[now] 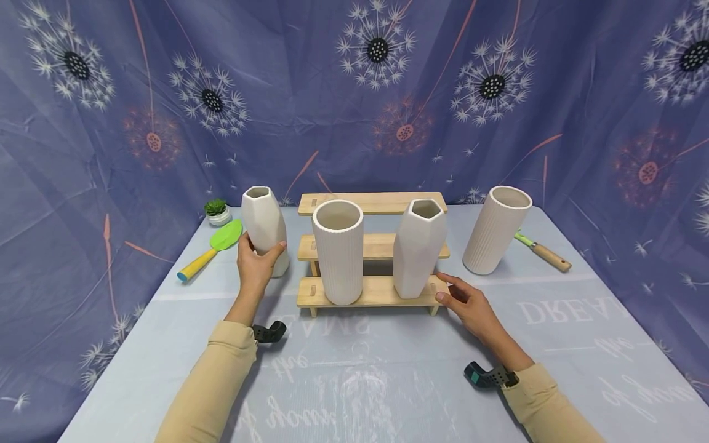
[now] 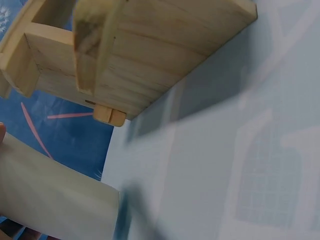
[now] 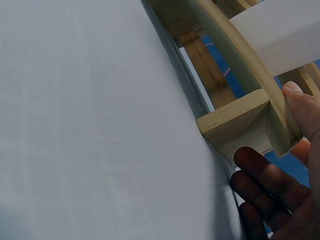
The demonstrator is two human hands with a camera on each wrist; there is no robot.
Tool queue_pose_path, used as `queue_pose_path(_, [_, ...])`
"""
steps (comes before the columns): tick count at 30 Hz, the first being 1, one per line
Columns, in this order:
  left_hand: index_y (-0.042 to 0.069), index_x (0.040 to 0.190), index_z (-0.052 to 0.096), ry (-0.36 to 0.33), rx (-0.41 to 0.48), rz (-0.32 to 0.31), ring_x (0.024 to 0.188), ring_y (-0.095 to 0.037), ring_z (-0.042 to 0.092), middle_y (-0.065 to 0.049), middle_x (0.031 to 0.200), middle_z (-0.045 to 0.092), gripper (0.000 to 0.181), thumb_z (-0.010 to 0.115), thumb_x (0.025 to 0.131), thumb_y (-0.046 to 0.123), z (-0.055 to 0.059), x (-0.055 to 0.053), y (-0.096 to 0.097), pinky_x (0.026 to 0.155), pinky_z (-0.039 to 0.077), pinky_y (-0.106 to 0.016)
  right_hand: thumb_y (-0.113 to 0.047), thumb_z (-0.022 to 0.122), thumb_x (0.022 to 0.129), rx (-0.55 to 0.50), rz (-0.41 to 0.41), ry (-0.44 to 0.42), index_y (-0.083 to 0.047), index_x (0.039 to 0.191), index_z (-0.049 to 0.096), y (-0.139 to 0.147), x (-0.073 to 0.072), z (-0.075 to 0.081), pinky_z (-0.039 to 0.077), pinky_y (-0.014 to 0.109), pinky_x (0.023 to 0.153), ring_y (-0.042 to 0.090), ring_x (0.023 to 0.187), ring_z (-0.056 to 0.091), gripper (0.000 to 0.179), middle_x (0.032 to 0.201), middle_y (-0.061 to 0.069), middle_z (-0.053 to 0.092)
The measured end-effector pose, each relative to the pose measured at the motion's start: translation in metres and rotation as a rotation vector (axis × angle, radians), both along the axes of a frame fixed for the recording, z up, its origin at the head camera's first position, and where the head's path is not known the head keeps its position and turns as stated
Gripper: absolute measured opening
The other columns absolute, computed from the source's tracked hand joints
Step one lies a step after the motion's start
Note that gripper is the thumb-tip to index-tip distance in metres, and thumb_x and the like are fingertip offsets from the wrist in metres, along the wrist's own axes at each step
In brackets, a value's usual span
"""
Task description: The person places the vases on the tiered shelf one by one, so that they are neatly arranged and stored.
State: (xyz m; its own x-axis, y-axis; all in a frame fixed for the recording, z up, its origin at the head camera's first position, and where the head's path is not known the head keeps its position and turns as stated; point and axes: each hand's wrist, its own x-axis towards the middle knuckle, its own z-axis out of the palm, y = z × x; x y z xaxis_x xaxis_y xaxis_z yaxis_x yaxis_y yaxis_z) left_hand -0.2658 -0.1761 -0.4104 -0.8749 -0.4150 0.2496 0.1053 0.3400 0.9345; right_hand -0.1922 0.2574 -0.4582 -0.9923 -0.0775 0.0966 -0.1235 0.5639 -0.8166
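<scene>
My left hand (image 1: 257, 263) grips a white faceted vase (image 1: 264, 221) beside the left of a three-step wooden stand (image 1: 371, 203). In the left wrist view the lower part of this vase (image 2: 60, 190) is close to the table; whether it touches is unclear. My right hand (image 1: 468, 304) holds the right end of the stand's lowest step, thumb on the step (image 3: 285, 117) and other fingers (image 3: 270, 182) bent beside its leg. On that lowest step stand a ribbed white cylinder vase (image 1: 340, 258) at left and a second faceted white vase (image 1: 419, 252) at right.
Another ribbed white vase (image 1: 495, 231) stands on the table to the right, by a wooden-handled green tool (image 1: 548, 255). At left lie a green trowel with a yellow handle (image 1: 213, 249) and a small potted succulent (image 1: 218, 212). A blue dandelion-print curtain (image 1: 310, 92) hangs behind.
</scene>
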Motion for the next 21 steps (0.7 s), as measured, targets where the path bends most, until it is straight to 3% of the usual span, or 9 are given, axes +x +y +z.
queue_pose_path(7, [0.012, 0.140, 0.034, 0.006, 0.008, -0.010, 0.127, -0.027, 0.043, -0.013, 0.138, 0.045, 0.079, 0.077, 0.076, 0.030, 0.008, 0.007, 0.000, 0.106, 0.033, -0.051, -0.042, 0.061, 0.090, -0.004, 0.011, 0.008, -0.025, 0.138, 0.049, 0.001, 0.000, 0.001, 0.046, 0.039, 0.092, 0.026, 0.115, 0.053, 0.052, 0.137, 0.011, 0.052])
queue_pose_path(15, [0.015, 0.141, 0.033, 0.018, 0.056, -0.038, 0.125, -0.025, 0.043, -0.011, 0.137, 0.045, 0.078, 0.076, 0.078, 0.031, 0.018, 0.014, 0.001, 0.106, 0.033, -0.051, -0.042, 0.062, 0.089, 0.002, 0.007, 0.017, -0.027, 0.137, 0.049, 0.000, 0.001, 0.002, 0.046, 0.024, 0.080, 0.018, 0.103, 0.053, 0.052, 0.126, 0.009, 0.059])
queue_pose_path(21, [0.016, 0.139, 0.035, 0.035, 0.090, -0.057, 0.121, -0.024, 0.043, -0.011, 0.133, 0.046, 0.075, 0.075, 0.078, 0.030, 0.029, 0.020, 0.002, 0.103, 0.035, -0.050, -0.041, 0.062, 0.089, -0.001, 0.002, 0.014, -0.027, 0.137, 0.050, 0.000, 0.001, 0.002, 0.045, 0.022, 0.076, 0.015, 0.096, 0.052, 0.051, 0.119, 0.008, 0.060])
